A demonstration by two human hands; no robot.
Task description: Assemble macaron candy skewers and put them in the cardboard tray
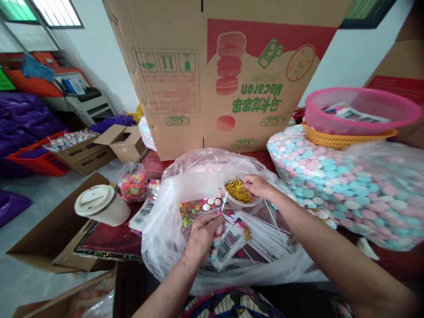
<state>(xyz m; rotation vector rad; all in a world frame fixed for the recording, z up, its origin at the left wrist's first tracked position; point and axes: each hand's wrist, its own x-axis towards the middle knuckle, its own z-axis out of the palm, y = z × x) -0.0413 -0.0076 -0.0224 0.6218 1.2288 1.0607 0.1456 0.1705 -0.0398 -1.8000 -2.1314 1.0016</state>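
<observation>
Candy stick: front and centre, gripped in the left hand's curled fingers, white tip towards one o'clock.
Bowl: at one o'clock from it, heaped with gold ties.
Right hand: fingertips drawn together at the ties, forearm from four o'clock; cannot tell whether one is caught.
Plastic sheet: ring candies at ten, white sticks at four.
Pink basket: printed packets, two o'clock.
Carton: twelve o'clock, upside-down "Macaron".

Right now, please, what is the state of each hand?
Left hand: closed, holding a wrapped candy stick.
Right hand: at the gold ties; whether it grips one cannot be told.
</observation>
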